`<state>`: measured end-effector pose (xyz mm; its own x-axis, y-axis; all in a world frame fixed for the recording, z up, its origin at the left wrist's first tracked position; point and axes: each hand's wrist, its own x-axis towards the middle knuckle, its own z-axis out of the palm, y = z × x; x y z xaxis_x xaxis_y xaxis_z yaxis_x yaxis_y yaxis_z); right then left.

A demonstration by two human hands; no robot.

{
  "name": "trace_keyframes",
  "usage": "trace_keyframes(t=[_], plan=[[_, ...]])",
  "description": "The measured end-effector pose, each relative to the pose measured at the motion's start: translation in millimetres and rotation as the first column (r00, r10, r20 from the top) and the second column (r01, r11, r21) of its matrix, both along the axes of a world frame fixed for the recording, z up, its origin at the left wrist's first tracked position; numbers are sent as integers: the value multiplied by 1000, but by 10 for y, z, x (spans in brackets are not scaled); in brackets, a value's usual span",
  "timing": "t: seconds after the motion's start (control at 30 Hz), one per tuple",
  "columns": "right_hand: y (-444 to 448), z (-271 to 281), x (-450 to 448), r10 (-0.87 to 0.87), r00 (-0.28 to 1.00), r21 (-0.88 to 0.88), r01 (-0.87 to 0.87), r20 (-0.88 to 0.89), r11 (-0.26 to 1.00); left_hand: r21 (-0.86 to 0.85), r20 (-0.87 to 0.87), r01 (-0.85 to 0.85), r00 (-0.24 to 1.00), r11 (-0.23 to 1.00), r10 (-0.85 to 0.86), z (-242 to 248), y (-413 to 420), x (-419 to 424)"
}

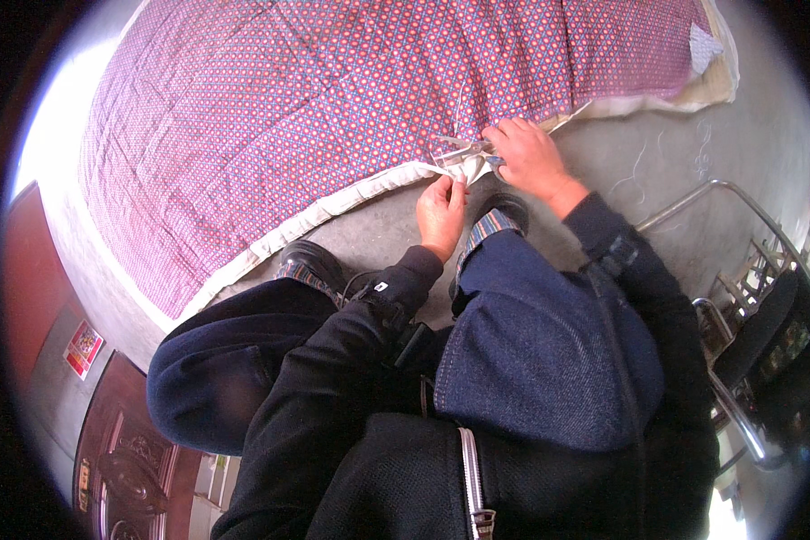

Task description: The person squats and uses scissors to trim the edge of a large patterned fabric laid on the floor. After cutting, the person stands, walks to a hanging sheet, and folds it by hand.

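Observation:
A large quilt with a red, blue and purple dotted pattern [297,101] lies spread over the floor, a white cloth border [331,200] along its near edge. My left hand [443,212] pinches that white border between thumb and fingers. Just to the right, my right hand [528,156] holds a pair of metal scissors [469,150], their blades pointing left over the border. Whether the blades are apart is hard to tell. A thin white thread [460,101] runs up across the patterned cloth from near the scissors.
Grey concrete floor [614,152] shows around the quilt. My dark shoes [310,256] stand close to its edge. At the right is a metal-framed chair [749,196]. A small pale cloth [704,48] lies on the quilt's far right corner. A carved wooden door [131,466] stands at lower left.

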<state>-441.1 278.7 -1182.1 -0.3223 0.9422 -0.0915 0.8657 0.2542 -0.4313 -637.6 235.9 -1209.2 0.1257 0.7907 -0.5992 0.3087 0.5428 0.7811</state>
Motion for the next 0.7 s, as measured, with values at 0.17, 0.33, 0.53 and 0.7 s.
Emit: trace_keyframes(t=[0.17, 0.33, 0.53, 0.7], plan=[[24, -17, -159, -207, 967, -109, 192, -147, 975, -2, 20, -11, 1000, 1000, 11, 4, -1, 2], [150, 43, -291, -112, 980, 2, 114, -165, 993, -2, 23, -19, 1000, 1000, 19, -11, 16, 9], [487, 200, -93, -454, 842, -31, 466, -292, 884, -12, -26, 47, 999, 999, -47, -66, 18, -41], [558, 286, 70, -224, 969, 190, 241, -105, 952, -62, -3, 51, 999, 997, -51, -69, -32, -74]])
